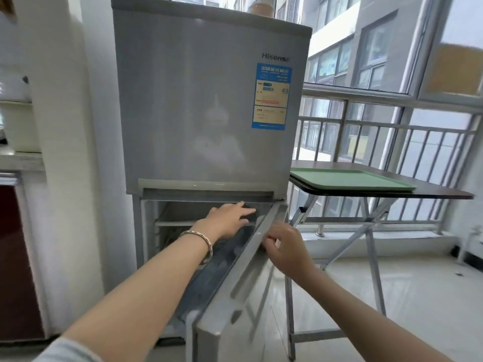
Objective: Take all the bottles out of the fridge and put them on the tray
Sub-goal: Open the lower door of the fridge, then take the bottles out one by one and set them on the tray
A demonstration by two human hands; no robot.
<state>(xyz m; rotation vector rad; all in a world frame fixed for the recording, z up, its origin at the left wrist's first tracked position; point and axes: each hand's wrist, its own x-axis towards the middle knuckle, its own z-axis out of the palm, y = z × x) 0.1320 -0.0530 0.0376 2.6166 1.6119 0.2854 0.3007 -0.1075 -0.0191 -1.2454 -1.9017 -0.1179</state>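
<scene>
A silver two-door fridge (pixel 198 100) stands in front of me. Its upper door is closed and its lower door (pixel 235 291) is swung open toward me. My right hand (pixel 285 246) grips the top edge of that lower door. My left hand (pixel 227 219), fingers spread and holding nothing, reaches into the upper part of the lower compartment. No bottle shows inside; my arm and the door hide much of the interior. A green tray (pixel 350 180) lies on a dark folding table (pixel 431 192) right of the fridge, with nothing on it.
A white pillar (pixel 62 142) stands left of the fridge, with a counter and a dark red cabinet (pixel 15 257) beyond. Railing and windows (pixel 392 137) run behind the table. The table's metal legs (pixel 371 257) stand close to the open door. Glossy tiled floor lies right.
</scene>
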